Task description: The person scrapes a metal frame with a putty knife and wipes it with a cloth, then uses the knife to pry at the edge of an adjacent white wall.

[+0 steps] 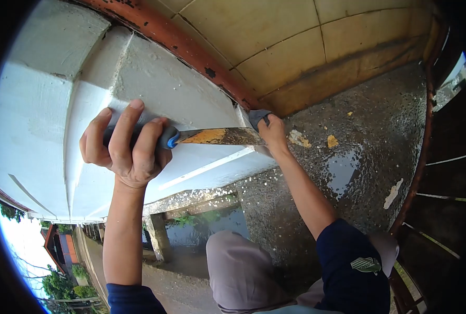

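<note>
In the head view my left hand is closed around the black-and-blue handle of a long-bladed hand tool. Its flat blade is stained with rust and yellow patches, and it lies across the white painted wall, pointing right. My right hand is at the far end of the blade, with its fingers closed on a crumpled dark grey cloth-like piece. That piece is by the wall's corner, just below the red-brown painted edge.
Yellowish tiles are beyond the red-brown edge. Wet rough concrete lies to the right, with a puddle and paint flakes. A dark railing runs along the right. Lavender-grey clothing shows at the bottom.
</note>
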Demonstrator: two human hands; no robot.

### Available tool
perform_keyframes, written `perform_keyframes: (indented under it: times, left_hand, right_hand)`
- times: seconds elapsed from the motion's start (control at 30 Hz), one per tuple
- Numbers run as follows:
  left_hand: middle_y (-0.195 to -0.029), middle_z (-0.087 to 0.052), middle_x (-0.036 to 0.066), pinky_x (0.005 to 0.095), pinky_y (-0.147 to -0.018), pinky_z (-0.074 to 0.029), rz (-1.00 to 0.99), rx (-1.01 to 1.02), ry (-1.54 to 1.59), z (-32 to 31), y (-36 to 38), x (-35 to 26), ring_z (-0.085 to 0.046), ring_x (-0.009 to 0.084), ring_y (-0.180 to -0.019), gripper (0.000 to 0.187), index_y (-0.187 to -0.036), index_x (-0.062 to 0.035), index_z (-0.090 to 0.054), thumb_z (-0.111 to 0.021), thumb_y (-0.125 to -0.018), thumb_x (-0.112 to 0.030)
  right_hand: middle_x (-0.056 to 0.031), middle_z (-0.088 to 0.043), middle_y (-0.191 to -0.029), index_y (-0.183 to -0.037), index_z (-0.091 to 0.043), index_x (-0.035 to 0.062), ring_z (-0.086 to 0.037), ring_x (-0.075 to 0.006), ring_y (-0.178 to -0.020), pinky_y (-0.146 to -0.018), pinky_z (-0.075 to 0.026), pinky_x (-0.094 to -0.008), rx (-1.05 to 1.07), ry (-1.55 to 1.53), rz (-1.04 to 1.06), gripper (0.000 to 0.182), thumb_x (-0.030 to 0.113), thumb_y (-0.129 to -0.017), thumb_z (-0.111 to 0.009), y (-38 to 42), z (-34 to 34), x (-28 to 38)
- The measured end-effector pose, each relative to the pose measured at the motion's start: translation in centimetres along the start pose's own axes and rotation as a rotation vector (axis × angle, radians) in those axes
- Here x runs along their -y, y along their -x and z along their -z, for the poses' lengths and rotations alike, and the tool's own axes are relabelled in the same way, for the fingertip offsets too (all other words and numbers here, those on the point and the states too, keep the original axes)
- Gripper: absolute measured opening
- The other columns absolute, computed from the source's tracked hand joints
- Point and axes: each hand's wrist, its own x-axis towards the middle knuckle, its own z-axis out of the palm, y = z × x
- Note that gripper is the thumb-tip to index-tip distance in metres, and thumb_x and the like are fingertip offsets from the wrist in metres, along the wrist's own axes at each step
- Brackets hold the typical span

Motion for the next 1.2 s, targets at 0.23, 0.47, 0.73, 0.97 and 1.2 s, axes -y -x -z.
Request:
perform_keyframes:
  times: [0.23, 0.47, 0.73, 0.97, 1.2]
  left_hand:
    - [-0.119, -0.064, -0.002, 0.0408, -0.091, -0.034, -0.005, 0.033, 0.019, 0.4, 0.0, -0.2, -0.047, 0.0293, -0.114, 0.024, -0.097, -0.0249, -0.062, -0.075, -0.077, -0.023]
    - [-0.112, -0.067, -0.008, 0.039, -0.097, -0.03, 0.058, -0.035, 0.013, -0.1, 0.0, -0.5, -0.053, 0.0222, -0.107, 0.016, -0.093, -0.0303, -0.062, -0.065, -0.081, -0.02]
    - [-0.113, -0.066, -0.01, 0.0389, -0.1, -0.03, 0.069, -0.029, 0.014, -0.1, -0.2, -0.5, -0.054, 0.0209, -0.108, 0.018, -0.093, -0.0313, -0.061, -0.066, -0.08, -0.021]
    - [-0.114, -0.066, -0.01, 0.0382, -0.099, -0.03, 0.065, -0.02, 0.009, 0.0, -0.1, -0.5, -0.053, 0.0202, -0.109, 0.017, -0.094, -0.0311, -0.06, -0.065, -0.081, -0.021]
    - [-0.115, -0.065, -0.01, 0.0376, -0.099, -0.031, 0.07, -0.034, -0.007, -0.2, -0.3, -0.4, -0.053, 0.0197, -0.11, 0.014, -0.096, -0.0301, -0.06, -0.064, -0.083, -0.025]
  right_hand:
    - [-0.0163, -0.063, -0.092, -0.101, -0.063, 0.0043, -0.063, -0.0383, -0.085, -0.073, -0.051, -0.0428, -0.154, -0.29, 1.085, 0.027, 0.007, -0.075, -0.071, -4.2, 0.8, 26.5]
    - [-0.0151, -0.066, -0.1, -0.11, -0.064, 0.0038, -0.064, -0.0358, -0.091, -0.079, -0.052, -0.0379, -0.127, -0.129, 1.04, 0.038, 0.006, -0.074, -0.075, -6.3, 1.2, 16.7]
    - [-0.0144, -0.064, -0.1, -0.107, -0.067, 0.0067, -0.063, -0.0362, -0.09, -0.078, -0.051, -0.0408, -0.222, -0.107, 1.326, 0.036, 0.001, -0.071, -0.071, -7.0, 0.4, 27.6]
    - [-0.0116, -0.064, -0.093, -0.099, -0.067, 0.0072, -0.062, -0.036, -0.085, -0.076, -0.052, -0.0397, -0.122, -0.118, 1.232, 0.031, -0.003, -0.07, -0.068, -6.5, 1.3, 20.7]
    - [-0.012, -0.066, -0.093, -0.096, -0.067, 0.0082, -0.063, -0.0343, -0.086, -0.078, -0.052, -0.0405, 0.015, -0.017, 1.222, 0.026, 0.005, -0.071, -0.074, -7.9, 1.1, 20.4]
